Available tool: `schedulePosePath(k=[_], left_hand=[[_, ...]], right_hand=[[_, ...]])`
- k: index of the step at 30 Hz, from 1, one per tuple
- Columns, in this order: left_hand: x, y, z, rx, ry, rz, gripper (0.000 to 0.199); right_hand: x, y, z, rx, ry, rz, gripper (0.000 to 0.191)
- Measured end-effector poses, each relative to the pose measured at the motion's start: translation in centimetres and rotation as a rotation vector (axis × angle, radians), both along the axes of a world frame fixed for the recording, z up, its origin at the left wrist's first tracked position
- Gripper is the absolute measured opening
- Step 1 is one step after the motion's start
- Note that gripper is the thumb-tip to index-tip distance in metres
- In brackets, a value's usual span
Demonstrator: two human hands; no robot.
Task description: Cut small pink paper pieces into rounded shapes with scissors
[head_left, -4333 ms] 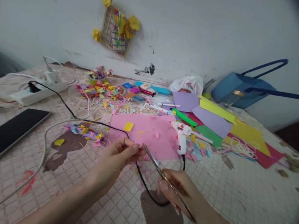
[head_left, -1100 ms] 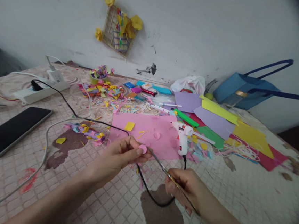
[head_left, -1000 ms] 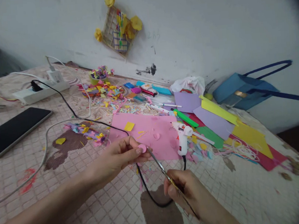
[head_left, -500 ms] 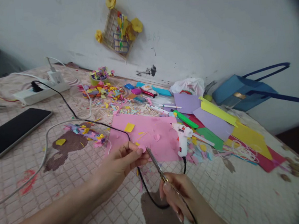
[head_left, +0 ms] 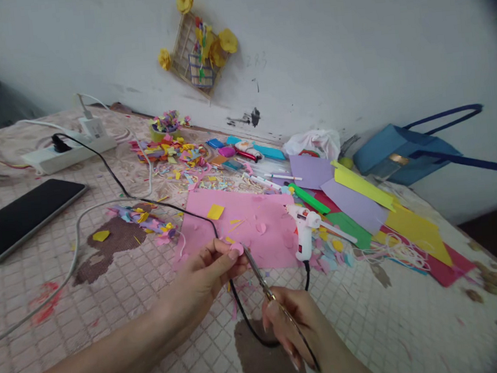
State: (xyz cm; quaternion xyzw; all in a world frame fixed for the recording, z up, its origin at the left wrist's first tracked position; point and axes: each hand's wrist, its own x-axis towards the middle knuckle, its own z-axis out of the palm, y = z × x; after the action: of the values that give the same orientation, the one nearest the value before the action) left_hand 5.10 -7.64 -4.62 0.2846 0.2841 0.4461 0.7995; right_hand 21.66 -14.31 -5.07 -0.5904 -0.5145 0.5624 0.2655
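Note:
A small pink paper piece (head_left: 237,248) is pinched between the thumb and fingers of my left hand (head_left: 214,266). My right hand (head_left: 293,322) is closed round a pair of scissors (head_left: 258,275), whose silver blades point up and left. The blade tips are beside the paper's right edge; whether they touch it I cannot tell. Below both hands' reach lies a pink sheet (head_left: 241,207) with paper scraps on it. A white glue gun (head_left: 305,234) stands at that sheet's right side.
A black cord (head_left: 176,207) runs from the power strip (head_left: 71,152) past my left hand. A phone (head_left: 25,217) lies at left. Coloured paper sheets (head_left: 354,206) and a blue bag (head_left: 402,152) are at right. Paper scraps (head_left: 176,152) lie at the back.
The scissors and my right hand have shifted slightly left. The pink paper piece has turned a little in my left fingers. The things on the table look unchanged.

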Motion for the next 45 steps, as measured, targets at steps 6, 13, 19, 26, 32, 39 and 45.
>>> schedulePosePath(k=[6, 13, 19, 26, 32, 39, 45], left_hand=[[0.15, -0.17, -0.20, 0.012, 0.005, 0.011, 0.010], [0.21, -0.13, -0.15, 0.015, -0.005, 0.011, 0.010], [0.25, -0.26, 0.19, -0.009, 0.003, 0.033, 0.011], [0.32, -0.47, 0.22, -0.008, -0.001, 0.038, 0.011], [0.40, -0.44, 0.24, -0.017, 0.009, 0.064, 0.012], [0.38, -0.49, 0.17, -0.006, 0.001, 0.060, 0.011], [0.28, -0.61, 0.08, 0.015, -0.002, 0.052, 0.011]], right_hand=[[-0.35, -0.01, 0.36, 0.006, -0.022, -0.017, 0.063], [-0.19, 0.02, 0.09, 0.051, -0.030, -0.014, 0.055], [-0.26, -0.17, 0.53, 0.095, -0.054, 0.004, 0.054], [-0.47, 0.02, 0.95, 0.132, -0.091, 0.021, 0.056], [-0.37, 0.18, 0.58, 0.165, -0.093, 0.028, 0.055], [-0.14, 0.11, 0.15, 0.195, -0.110, 0.041, 0.053], [-0.35, 0.11, 0.34, 0.174, -0.098, 0.025, 0.055]])
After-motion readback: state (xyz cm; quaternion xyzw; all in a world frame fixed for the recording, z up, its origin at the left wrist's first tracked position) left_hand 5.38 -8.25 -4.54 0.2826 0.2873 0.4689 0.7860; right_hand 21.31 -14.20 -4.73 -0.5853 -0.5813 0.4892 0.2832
